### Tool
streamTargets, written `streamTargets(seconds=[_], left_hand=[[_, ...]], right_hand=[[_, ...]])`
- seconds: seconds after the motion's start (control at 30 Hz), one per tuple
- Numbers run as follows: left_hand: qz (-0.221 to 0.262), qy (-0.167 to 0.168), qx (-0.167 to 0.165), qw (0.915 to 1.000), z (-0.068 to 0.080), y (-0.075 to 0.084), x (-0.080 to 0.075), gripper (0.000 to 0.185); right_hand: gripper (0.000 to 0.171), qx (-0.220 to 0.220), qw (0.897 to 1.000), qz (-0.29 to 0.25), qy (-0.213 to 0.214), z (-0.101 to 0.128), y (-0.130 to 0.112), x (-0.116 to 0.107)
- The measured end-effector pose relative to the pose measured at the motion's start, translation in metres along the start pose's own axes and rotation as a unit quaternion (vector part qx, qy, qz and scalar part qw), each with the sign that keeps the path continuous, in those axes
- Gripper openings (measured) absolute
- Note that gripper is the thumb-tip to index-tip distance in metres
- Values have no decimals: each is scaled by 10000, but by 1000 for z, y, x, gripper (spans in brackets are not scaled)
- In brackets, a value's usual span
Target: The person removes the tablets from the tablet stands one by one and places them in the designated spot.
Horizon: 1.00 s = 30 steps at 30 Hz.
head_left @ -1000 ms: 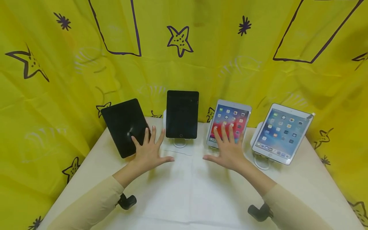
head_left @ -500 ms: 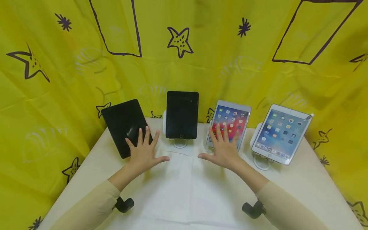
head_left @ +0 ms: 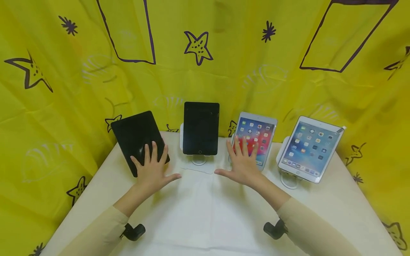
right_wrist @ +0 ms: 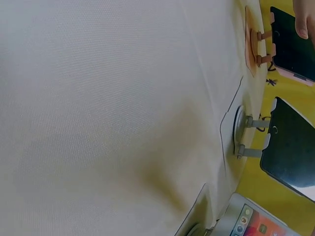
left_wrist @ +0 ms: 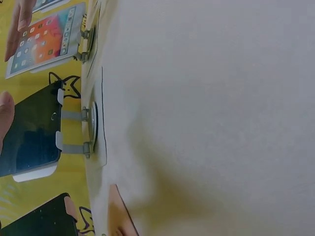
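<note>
Fingers spread, my left hand [head_left: 152, 174] hovers in front of the lower part of the leftmost tablet [head_left: 132, 133], whose screen is black. My right hand [head_left: 245, 169], also spread with its thumb pointing inward, overlaps the lower left of a white tablet [head_left: 266, 153] lit with red and blue icons. Neither hand grips anything. Between them stands a second black-screened tablet [head_left: 201, 128] upright on a white stand. In the left wrist view a thumb [left_wrist: 5, 115] shows at the edge; in the right wrist view the left hand [right_wrist: 304, 22] appears before a black tablet.
A white tablet with a blue home screen [head_left: 312, 149] stands at the far right on its white stand [head_left: 289, 181]. The leftmost tablet's stand has a pinkish base [left_wrist: 120, 216]. A white cloth [head_left: 198, 220] covers the table, and a yellow patterned curtain [head_left: 224, 81] hangs behind and at the sides.
Both spread hands have drifted left across the tablets and slightly toward the person. The tablets have stayed in place; the head view has shifted slightly.
</note>
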<state>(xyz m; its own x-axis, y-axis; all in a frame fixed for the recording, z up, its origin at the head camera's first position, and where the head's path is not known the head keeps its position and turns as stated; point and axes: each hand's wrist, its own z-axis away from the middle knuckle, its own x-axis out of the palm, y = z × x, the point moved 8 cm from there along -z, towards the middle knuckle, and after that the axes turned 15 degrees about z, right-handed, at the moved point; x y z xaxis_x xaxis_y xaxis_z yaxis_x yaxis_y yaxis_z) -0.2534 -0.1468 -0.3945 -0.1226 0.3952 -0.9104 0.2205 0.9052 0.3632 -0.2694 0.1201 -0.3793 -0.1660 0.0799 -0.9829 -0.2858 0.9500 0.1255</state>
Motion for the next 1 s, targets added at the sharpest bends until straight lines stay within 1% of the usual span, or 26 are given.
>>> streamTargets(seconds=[0.17, 0.33, 0.53, 0.77, 0.9, 1.0], left_hand=[[41, 113, -64, 9999, 4, -5, -1, 111], [65, 277, -88, 9996, 6, -8, -5, 111], [103, 435, -41, 9990, 10, -10, -11, 110], [353, 608, -90, 9975, 14, -13, -20, 111], [449, 698, -73, 9965, 16, -14, -23, 112], [529, 746, -120, 9957, 18, -16, -24, 113]], right_hand=[[107, -18, 10000, -94, -20, -3, -4, 2], [107, -59, 9999, -156, -35, -6, -10, 2], [109, -144, 9996, 157, 169, -11, -17, -5], [107, -164, 9996, -23, 249, -19, -26, -7], [105, -176, 9990, 55, 415, -24, -32, -13], [105, -189, 9989, 61, 421, -28, -35, -14]])
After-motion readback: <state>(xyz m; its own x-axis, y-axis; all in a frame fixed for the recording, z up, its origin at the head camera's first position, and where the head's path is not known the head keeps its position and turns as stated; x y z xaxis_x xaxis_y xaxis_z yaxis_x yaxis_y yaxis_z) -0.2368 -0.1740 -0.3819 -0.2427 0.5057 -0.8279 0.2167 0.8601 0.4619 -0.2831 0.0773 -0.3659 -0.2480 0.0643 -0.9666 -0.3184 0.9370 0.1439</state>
